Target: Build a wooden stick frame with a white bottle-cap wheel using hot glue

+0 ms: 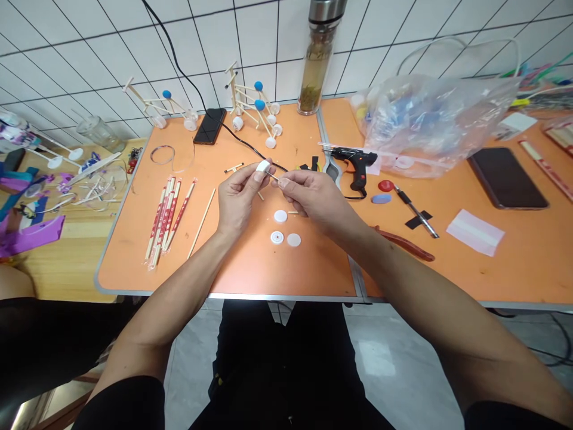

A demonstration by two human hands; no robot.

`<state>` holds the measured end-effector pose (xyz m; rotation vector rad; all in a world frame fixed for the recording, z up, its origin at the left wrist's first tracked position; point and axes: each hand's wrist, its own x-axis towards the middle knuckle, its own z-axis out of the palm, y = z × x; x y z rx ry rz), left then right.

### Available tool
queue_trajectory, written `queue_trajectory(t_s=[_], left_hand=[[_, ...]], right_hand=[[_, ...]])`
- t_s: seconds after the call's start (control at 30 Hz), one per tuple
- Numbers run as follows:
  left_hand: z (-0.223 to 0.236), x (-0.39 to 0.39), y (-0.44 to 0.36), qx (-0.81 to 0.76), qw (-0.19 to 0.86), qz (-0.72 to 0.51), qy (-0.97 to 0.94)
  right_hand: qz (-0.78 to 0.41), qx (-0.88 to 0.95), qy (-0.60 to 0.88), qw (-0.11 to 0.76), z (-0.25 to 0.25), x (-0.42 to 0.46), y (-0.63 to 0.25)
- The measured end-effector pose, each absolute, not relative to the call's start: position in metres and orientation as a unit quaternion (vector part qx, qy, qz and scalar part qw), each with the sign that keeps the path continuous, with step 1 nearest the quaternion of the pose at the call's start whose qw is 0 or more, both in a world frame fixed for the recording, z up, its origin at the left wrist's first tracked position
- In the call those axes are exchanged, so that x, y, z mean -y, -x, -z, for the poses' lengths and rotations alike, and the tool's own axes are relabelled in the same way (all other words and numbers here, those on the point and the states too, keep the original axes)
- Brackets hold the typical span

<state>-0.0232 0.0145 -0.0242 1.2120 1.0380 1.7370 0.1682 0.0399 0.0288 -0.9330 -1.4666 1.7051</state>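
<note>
Pinches a small white piece (264,165) in the left grip (239,194), near eleven o'clock from centre, above the bench (308,275). Pinches a thin rod (272,176) in the right grip (313,192), aimed toward ten o'clock, against or near the piece; cannot tell which.

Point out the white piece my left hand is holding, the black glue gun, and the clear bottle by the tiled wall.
White piece (263,166): head view, on its exposed surface.
Glue gun (357,159): head view, on its black body.
Clear bottle (313,68): head view, on its side below the lid.
</note>
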Motion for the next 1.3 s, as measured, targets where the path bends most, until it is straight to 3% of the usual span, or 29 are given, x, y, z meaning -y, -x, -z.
queue_trajectory(t_s=[0.43, 0.6, 0.7, 0.8, 0.9, 1.0, 1.1, 1.17, 1.23, 1.3], left_hand=[[0.018, -0.02, 0.044, -0.403, 0.389, -0.637, -0.529], [0.012, -0.018, 0.042, -0.434, 0.412, -0.634, -0.49], [0.008, -0.017, 0.041, -0.454, 0.437, -0.621, -0.465], [0.006, -0.017, 0.041, -0.461, 0.454, -0.61, -0.456], [0.007, -0.018, 0.041, -0.45, 0.449, -0.614, -0.468], [0.01, -0.019, 0.042, -0.429, 0.442, -0.616, -0.491], [0.013, -0.021, 0.045, -0.409, 0.426, -0.613, -0.524], [0.015, -0.022, 0.047, -0.403, 0.416, -0.611, -0.54], [0.016, -0.023, 0.048, -0.404, 0.415, -0.609, -0.542], [0.016, -0.023, 0.047, -0.409, 0.422, -0.612, -0.528]], right_hand=[[-0.533, 0.675, 0.365, 0.357, -0.025, -0.042, -0.17], [-0.281, 0.798, 0.4, 0.353, -0.018, -0.037, -0.168], [-0.08, 0.861, 0.413, 0.284, -0.014, -0.034, -0.168], [-0.013, 0.883, 0.411, 0.226, -0.015, -0.031, -0.169], [-0.097, 0.868, 0.41, 0.263, -0.019, -0.032, -0.169], [-0.322, 0.8, 0.391, 0.322, -0.025, -0.039, -0.174], [-0.616, 0.644, 0.363, 0.269, -0.031, -0.05, -0.18], [-0.742, 0.538, 0.341, 0.209, -0.032, -0.056, -0.182], [-0.772, 0.5, 0.34, 0.195, -0.032, -0.057, -0.183], [-0.713, 0.552, 0.36, 0.24, -0.029, -0.055, -0.181]])
